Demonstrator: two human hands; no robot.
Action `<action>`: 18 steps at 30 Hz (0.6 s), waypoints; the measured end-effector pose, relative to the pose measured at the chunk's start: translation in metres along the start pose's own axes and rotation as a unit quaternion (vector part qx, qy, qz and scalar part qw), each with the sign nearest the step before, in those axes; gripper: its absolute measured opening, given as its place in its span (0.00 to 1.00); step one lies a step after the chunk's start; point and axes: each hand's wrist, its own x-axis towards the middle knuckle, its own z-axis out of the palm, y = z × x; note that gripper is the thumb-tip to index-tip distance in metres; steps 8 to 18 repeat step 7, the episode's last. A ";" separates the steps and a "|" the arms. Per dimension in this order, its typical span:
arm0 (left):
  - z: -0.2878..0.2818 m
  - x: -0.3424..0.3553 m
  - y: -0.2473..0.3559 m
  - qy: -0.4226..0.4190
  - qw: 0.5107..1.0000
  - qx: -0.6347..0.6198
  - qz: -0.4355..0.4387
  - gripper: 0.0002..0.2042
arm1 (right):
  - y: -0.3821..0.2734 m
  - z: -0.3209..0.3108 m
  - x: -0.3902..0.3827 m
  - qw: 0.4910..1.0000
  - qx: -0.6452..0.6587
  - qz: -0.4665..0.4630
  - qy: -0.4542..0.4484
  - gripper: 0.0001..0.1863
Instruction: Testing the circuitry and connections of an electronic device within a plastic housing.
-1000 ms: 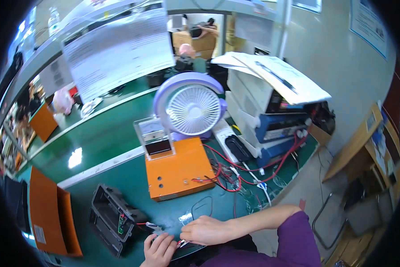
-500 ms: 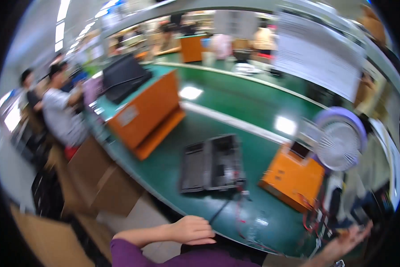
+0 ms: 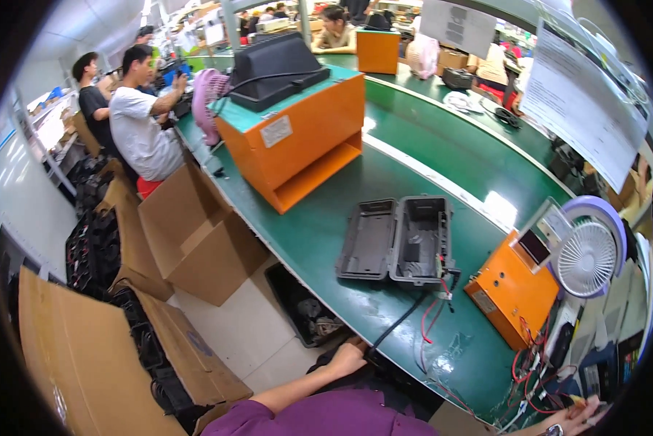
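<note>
At the near edge of the green bench is my left hand (image 3: 348, 360), its fingers curled and partly hidden. A black cable (image 3: 399, 321) runs from an open dark grey plastic case (image 3: 421, 240) to the edge beside that hand; whether the fingers hold it is unclear. The hinged case lies with its lid to the left, a small dark piece inside and connectors at its right end. Low at the far right, my right hand (image 3: 577, 418) has its fingers stretched out beside a tangle of red and black wires (image 3: 530, 378). A small yellowish thing is by its fingertips.
An orange box unit (image 3: 519, 291) and a purple-white fan (image 3: 586, 258) stand at the right. A larger orange housing (image 3: 297, 145) bears a black device (image 3: 277, 69) at the left. Cardboard boxes (image 3: 217, 254) and a black bin (image 3: 305, 309) sit below the edge. Co-workers (image 3: 145, 123) sit farther left.
The view has swung right and down, so bench things appear shifted and the floor boxes show more. My left hand has lowered to the bench edge; my right hand is lower, near the wires.
</note>
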 end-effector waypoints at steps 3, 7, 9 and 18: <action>-0.053 -0.007 0.029 -0.041 0.986 0.127 0.103 0.26 | -0.003 -0.007 0.000 0.997 -0.074 -0.014 -0.025 0.28; -0.147 -0.035 0.047 0.020 0.944 0.200 0.260 0.29 | 0.016 -0.083 0.004 0.985 -0.150 0.079 0.028 0.31; -0.147 -0.035 0.047 0.020 0.944 0.200 0.260 0.29 | 0.016 -0.083 0.004 0.985 -0.150 0.079 0.028 0.31; -0.147 -0.035 0.047 0.020 0.944 0.200 0.260 0.29 | 0.016 -0.083 0.004 0.985 -0.150 0.079 0.028 0.31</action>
